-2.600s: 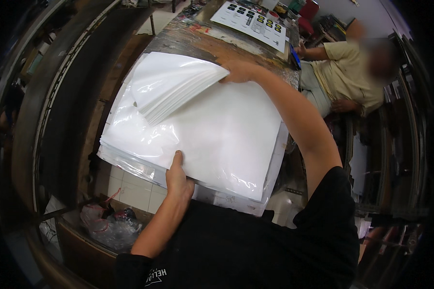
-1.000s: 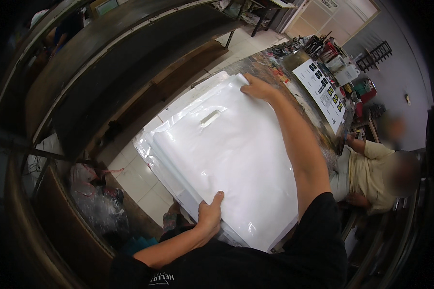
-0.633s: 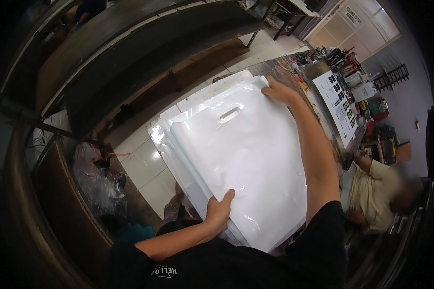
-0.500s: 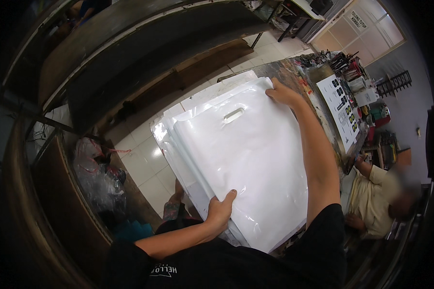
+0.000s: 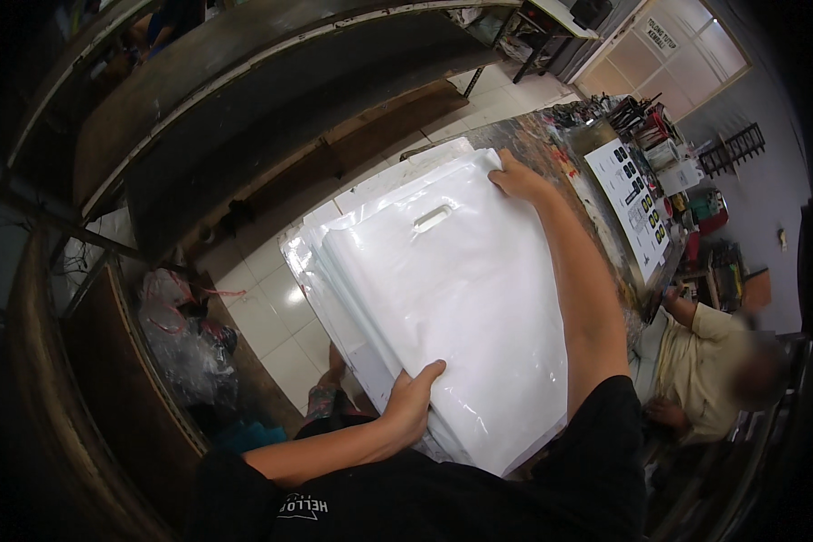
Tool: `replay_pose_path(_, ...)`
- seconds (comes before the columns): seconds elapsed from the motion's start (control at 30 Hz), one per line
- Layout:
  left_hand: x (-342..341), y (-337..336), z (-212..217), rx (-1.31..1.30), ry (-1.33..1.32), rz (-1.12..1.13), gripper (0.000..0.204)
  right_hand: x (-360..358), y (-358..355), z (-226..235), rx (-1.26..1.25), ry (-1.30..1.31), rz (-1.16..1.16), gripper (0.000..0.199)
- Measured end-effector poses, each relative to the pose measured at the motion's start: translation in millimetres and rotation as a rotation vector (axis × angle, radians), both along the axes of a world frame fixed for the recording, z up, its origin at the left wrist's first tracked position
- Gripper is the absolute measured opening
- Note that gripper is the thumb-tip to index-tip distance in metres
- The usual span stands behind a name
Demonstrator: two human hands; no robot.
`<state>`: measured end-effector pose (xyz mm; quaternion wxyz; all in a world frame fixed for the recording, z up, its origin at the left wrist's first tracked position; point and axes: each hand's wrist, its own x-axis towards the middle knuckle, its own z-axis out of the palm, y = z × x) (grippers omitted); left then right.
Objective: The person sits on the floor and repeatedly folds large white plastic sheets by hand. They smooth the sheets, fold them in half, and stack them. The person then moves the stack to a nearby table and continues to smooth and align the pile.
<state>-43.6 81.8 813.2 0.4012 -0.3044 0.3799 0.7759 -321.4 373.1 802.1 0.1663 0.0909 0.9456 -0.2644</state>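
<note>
A thick stack of white plastic bags [image 5: 479, 298] lies before me, the top one glossy with an oval cut-out handle near its far edge. My left hand [image 5: 412, 397] grips the stack's near left edge, thumb on top and fingers hidden underneath. At the far right corner, my right hand [image 5: 518, 175] is closed round the edge of the bags, its forearm running along their right side. More clear-wrapped sheets show under the stack's left edge.
A paint-stained worktable [image 5: 551, 135] runs along the right, with a printed sheet [image 5: 625, 208] on it and tools behind. A co-worker in a beige shirt [image 5: 700, 361] sits at right. Dark shelving [image 5: 289, 117] spans the far left. Clear plastic bags [image 5: 185, 339] lie at left.
Both hands keep their hold on the bags. The view has shifted slightly, so the stack and the table sit a little farther left; little else has moved.
</note>
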Motion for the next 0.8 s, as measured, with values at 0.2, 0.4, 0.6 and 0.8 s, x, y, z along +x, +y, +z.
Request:
replay_pose_path(0.2, -7.9, -51.1, 17.8, -0.040, 0.047, -0.538, 0.043, 0.8, 11.8, -10.0, 0.070, 0.175, 0.091, 0.054)
replay_pose_path(0.4, 5.0, -81.9, -13.9, -0.498, 0.220, -0.273, 0.065, 0.1, 5.4, -3.9, -0.012, 0.071, 0.008, 0.059)
replay_pose_path(0.6, 6.9, -22.9, -36.0, -0.354, 0.211, 0.053, 0.081, -2.0, 15.4, -20.9, -0.026, 0.154, -0.014, 0.058)
replay_pose_path(0.8, 10.3, -6.3, -41.3, -0.335, 0.175, 0.150, 0.071, 28.6, 24.2, -3.5, -0.122, 0.188, -0.070, 0.054)
